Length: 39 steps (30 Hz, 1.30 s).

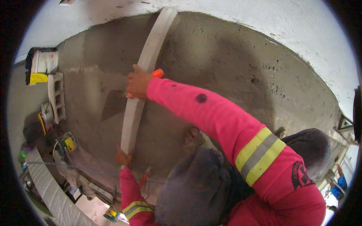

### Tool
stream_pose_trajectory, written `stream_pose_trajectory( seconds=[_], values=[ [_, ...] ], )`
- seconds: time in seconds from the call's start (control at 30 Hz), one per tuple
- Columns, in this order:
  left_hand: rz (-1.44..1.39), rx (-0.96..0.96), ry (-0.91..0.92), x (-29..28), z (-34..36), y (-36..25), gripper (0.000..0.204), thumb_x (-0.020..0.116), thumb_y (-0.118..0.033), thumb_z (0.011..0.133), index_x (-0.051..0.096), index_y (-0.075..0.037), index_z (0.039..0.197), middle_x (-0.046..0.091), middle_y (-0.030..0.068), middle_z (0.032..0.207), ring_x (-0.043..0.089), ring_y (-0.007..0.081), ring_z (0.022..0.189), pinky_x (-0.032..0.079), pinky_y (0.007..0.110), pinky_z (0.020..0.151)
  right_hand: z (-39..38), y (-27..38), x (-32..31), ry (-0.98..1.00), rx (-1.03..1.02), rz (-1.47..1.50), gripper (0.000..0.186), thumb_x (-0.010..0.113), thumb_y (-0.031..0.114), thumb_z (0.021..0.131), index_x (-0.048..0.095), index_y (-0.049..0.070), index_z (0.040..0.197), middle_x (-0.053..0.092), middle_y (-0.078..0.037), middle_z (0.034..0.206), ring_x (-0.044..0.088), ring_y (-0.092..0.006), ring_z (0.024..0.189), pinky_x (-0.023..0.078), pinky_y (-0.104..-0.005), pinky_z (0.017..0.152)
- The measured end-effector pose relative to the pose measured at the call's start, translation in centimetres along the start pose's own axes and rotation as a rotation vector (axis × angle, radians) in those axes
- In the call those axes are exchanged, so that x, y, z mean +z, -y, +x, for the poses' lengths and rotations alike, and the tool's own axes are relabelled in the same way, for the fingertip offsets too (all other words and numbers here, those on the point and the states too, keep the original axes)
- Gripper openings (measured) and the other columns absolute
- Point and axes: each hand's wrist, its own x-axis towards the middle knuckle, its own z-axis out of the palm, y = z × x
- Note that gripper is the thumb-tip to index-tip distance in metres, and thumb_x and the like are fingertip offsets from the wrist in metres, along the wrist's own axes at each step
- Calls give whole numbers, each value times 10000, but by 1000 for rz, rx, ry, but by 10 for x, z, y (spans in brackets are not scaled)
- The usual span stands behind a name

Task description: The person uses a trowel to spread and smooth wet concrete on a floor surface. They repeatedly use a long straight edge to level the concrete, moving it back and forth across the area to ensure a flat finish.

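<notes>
A long, pale grey straight bar [130, 124] lies across the rough grey cement surface [226, 64], its far end reaching the white wall. My right hand [139, 83] rests over the middle of the bar, fingers closed around an orange cylindrical thing [157, 73] that shows on both sides of the fist. What kind of thing it is, I cannot make out. A dark angular patch [114, 105] lies beside that hand; blade or shadow, I cannot tell. At the bar's near end my left hand [124, 157] grips it, the fingers partly hidden.
On the left stand a white bucket [44, 62], a hollow concrete block [56, 98] and a container with a yellow label [69, 143]. A blue cord [75, 166] crosses near a ridged pale panel [56, 192]. Another person in blue [340, 184] is at far right.
</notes>
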Motion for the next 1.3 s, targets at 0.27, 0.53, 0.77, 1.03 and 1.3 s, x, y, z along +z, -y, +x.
stream_pose_trajectory(
  seconds=[0.27,0.53,0.77,1.03,1.3],
  values=[
    [-25,40,-36,7,-6,9,860,806,-341,589,415,67,1236,583,258,1073,563,402,1002,450,437,840,-13,2,1,-14,26,-23,307,699,311,685,650,182,959,608,-26,1029,506,-233,1086,265,-568,1006],
    [39,111,-106,19,-10,6,848,795,-337,595,404,53,1239,589,252,1050,561,418,974,449,447,828,-31,2,1,-53,62,-26,359,695,319,694,628,172,1014,603,-37,1047,496,-229,1104,261,-553,1005],
    [-72,221,-87,22,-22,-7,700,789,-342,580,485,-4,1113,606,218,970,576,409,910,462,452,769,-76,3,-1,-33,93,-77,304,633,306,764,609,167,1033,580,-25,1096,486,-227,1117,257,-565,1014],
    [-81,312,-72,35,-49,-22,676,801,-324,562,511,-2,1081,612,197,913,588,389,837,469,446,724,-140,1,-6,-120,119,-164,282,566,305,803,600,145,1033,569,-28,1037,501,-228,1050,276,-557,1013],
    [-9,304,-112,14,-73,-57,641,799,-210,516,503,-32,1055,604,193,888,588,382,821,469,454,679,-161,9,-24,-148,157,-41,307,603,277,773,585,138,1046,559,-38,998,497,-225,1038,248,-564,1028]
  ],
)
